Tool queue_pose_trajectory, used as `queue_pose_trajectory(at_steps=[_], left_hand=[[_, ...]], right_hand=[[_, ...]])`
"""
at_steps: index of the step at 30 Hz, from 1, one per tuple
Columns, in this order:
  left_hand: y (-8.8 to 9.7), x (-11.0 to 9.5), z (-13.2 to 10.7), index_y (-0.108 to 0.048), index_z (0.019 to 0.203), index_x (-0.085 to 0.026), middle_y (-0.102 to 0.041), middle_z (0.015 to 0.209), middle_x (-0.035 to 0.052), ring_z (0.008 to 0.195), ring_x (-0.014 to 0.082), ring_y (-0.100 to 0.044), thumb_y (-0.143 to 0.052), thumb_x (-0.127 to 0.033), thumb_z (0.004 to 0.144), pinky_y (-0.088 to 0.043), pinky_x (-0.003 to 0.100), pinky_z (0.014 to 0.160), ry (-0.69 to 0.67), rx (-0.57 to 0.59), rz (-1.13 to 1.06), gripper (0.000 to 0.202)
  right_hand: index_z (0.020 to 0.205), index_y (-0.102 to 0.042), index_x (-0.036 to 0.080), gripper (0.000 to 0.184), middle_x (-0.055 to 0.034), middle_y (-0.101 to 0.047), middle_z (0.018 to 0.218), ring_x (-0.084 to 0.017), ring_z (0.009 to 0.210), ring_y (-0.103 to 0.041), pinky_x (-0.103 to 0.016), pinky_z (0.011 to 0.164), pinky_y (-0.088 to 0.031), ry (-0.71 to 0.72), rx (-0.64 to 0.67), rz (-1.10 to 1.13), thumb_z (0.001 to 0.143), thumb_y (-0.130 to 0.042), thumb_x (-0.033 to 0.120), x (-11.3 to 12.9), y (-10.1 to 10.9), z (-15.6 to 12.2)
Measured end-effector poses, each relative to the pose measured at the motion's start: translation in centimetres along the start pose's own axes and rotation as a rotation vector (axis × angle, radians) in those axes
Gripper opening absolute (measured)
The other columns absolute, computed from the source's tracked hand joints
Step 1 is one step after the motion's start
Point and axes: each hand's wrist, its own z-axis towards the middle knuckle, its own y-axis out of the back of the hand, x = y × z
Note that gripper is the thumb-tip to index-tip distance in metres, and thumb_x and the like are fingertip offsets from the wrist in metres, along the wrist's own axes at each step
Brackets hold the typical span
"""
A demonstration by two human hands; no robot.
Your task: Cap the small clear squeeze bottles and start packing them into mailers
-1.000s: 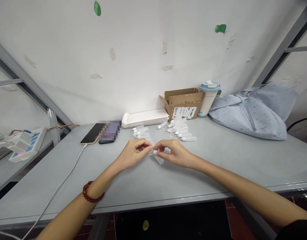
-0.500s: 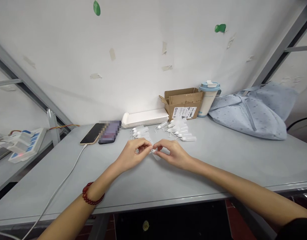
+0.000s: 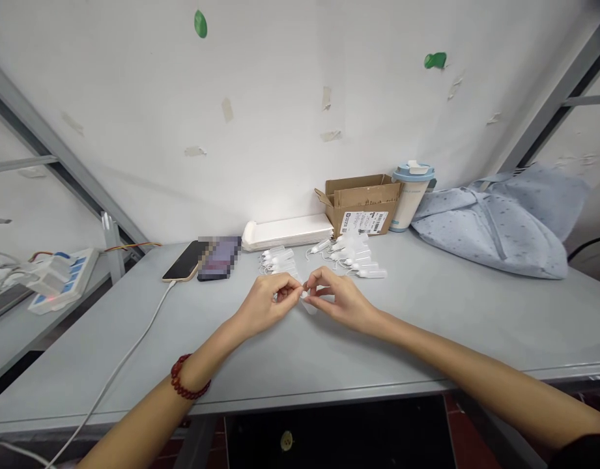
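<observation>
Over the middle of the grey table [image 3: 407,339], my left hand [image 3: 270,303] and my right hand [image 3: 346,303] meet at their fingertips. Both are closed in a pinch on one small clear plastic tube [image 3: 309,307] with a white top, its body slanting down between them. Fingers hide most of the top. Behind my left hand lies a cluster of similar clear tubes [image 3: 279,258] with white tops and thin white strings. Another pile of these tubes [image 3: 356,255] lies behind my right hand.
At the back stand a stack of flat white packaging [image 3: 290,229], an open cardboard box [image 3: 363,215], a lidded cup [image 3: 410,198] and a blue cloth bag [image 3: 490,228]. Two phones [image 3: 185,262] lie at left, one with a white cable [image 3: 128,355]. A power strip [image 3: 65,280] sits farther left.
The whole view has shifted slightly. My right fingers have moved a little at the tube's white top, while both hands keep their pinch on it.
</observation>
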Motion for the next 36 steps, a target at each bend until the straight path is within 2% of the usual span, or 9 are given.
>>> queue_pose_trajectory(at_steps=[24,31,36], left_hand=[[0.0,0.3,0.16,-0.064,0.075,-0.015,-0.063,0.068,0.0006,0.061,0.0098,-0.051,-0.052,-0.021,0.079,-0.039,0.019,0.055,0.049,0.058,-0.066,0.013],[0.46,-0.34,0.38,-0.064,0.076,-0.017,-0.063,0.071,0.0003,0.063,0.0107,-0.052,-0.052,-0.022,0.079,-0.039,0.02,0.056,0.064,0.093,-0.079,0.013],[0.51,-0.02,0.45,-0.064,0.076,-0.017,-0.065,0.075,0.0014,0.066,0.0119,-0.055,-0.054,-0.023,0.078,-0.042,0.021,0.059,0.081,0.075,-0.092,0.012]], right_hand=[[0.083,-0.047,0.021,0.006,-0.0005,-0.054,0.081,-0.012,0.075,-0.055,-0.031,0.071,-0.056,-0.038,0.035,-0.038,0.081,-0.052,0.023,0.16,0.18,0.04],[0.089,-0.046,0.021,0.007,-0.0016,-0.057,0.086,-0.013,0.075,-0.056,-0.032,0.072,-0.052,0.012,0.094,-0.149,0.083,-0.05,0.023,0.0,0.47,0.01],[0.092,-0.044,0.02,0.015,-0.0039,-0.058,0.088,-0.016,0.077,-0.055,-0.032,0.068,-0.048,0.024,0.144,-0.319,0.08,-0.053,0.022,-0.21,0.58,-0.02]])
